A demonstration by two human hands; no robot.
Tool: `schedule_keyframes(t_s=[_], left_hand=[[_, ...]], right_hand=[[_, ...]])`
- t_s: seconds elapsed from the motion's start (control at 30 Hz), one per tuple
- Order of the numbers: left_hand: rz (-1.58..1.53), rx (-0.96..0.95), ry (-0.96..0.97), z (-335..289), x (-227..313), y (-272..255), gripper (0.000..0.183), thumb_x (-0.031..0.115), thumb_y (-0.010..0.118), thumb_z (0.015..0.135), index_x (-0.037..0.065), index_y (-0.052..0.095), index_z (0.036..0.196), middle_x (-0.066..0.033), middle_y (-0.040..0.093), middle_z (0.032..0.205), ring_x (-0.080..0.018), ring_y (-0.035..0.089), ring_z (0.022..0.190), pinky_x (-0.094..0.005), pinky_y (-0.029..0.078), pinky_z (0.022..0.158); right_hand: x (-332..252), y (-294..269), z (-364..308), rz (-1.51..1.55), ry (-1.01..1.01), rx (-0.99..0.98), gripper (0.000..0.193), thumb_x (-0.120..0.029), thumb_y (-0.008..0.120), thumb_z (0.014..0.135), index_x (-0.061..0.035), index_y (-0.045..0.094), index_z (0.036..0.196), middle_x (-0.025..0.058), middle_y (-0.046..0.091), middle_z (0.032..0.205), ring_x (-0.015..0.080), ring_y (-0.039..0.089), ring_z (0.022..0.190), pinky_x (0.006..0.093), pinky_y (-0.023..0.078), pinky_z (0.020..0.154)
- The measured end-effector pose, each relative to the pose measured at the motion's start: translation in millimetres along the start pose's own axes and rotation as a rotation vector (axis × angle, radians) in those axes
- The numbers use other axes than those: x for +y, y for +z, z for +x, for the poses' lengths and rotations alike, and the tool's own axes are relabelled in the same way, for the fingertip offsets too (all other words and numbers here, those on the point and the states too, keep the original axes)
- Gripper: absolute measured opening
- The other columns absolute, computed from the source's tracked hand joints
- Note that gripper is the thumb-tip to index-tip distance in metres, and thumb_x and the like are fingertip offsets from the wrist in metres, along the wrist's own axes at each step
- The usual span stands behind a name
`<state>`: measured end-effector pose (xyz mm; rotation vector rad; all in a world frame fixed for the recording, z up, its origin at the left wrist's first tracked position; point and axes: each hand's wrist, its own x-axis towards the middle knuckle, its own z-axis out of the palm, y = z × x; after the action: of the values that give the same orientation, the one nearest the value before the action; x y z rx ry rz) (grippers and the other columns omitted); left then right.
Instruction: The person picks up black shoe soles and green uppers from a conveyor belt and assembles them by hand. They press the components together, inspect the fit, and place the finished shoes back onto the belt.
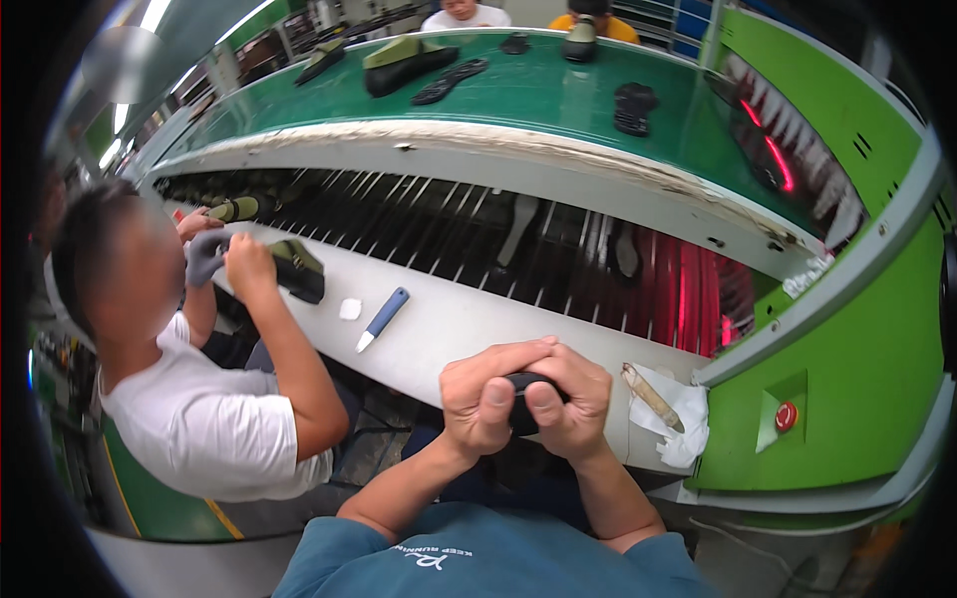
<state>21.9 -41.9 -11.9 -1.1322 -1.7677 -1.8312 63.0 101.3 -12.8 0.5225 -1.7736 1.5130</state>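
Observation:
Both my hands are wrapped around a black shoe [525, 404] in front of my body, above the near edge of the pale bench. Only its rounded dark end shows between my thumbs; fingers and palms hide the rest. My left hand [480, 397] closes on one side of it. On the other side, my right hand [570, 399] grips it, and the fingertips of both hands meet over the top. Beyond my left hand, a blue-handled tool with a pale tip [383, 319] lies on the bench [429, 349]. A small white pad [350, 309] rests beside it.
Right of my hands, a worn brown-handled tool [653, 399] lies on white cloth [688, 439], near a green machine housing [827, 369] with a red button [787, 418]. A roller conveyor [449, 229] and a green belt [538, 90] carrying shoe parts run beyond. A co-worker [209, 399] sits at left.

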Motion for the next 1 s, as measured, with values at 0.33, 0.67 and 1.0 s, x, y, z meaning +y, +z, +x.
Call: schedule_keyframes(t_s=[0.33, 0.67, 1.0], left_hand=[[-0.06, 0.038, -0.029, -1, -17, 1, 0.073, 0.051, 0.038, 0.119, -0.01, 0.077, 0.125, -0.0246, 0.081, 0.113, -0.0305, 0.08, 0.098, -0.0367, 0.062, 0.087], [-0.064, -0.019, -0.079, 14, -32, 7, 0.065, 0.043, 0.033, 0.123, -0.007, 0.074, 0.132, -0.0157, 0.081, 0.108, -0.0211, 0.076, 0.097, -0.033, 0.058, 0.088], [-0.157, 0.095, -0.075, 16, -39, 10, 0.064, 0.045, 0.038, 0.123, -0.006, 0.075, 0.133, -0.0096, 0.08, 0.099, -0.0142, 0.072, 0.093, -0.0294, 0.056, 0.086]], right_hand=[[8, 5, 4, -0.069, -0.029, 0.047, 0.036, -0.035, 0.077, 0.106, 0.0003, 0.075, 0.099, 0.0129, 0.065, 0.08, 0.026, 0.062, 0.066, 0.0353, 0.049, 0.061], [17, -2, 14, -0.026, 0.094, 0.091, 0.045, -0.038, 0.066, 0.115, 0.0028, 0.073, 0.097, 0.007, 0.065, 0.079, 0.0138, 0.056, 0.071, 0.0321, 0.046, 0.063], [16, 5, 22, 0.008, 0.192, 0.083, 0.044, -0.04, 0.072, 0.111, 0.0017, 0.081, 0.102, 0.0077, 0.075, 0.083, 0.0103, 0.063, 0.074, 0.0299, 0.049, 0.065]])
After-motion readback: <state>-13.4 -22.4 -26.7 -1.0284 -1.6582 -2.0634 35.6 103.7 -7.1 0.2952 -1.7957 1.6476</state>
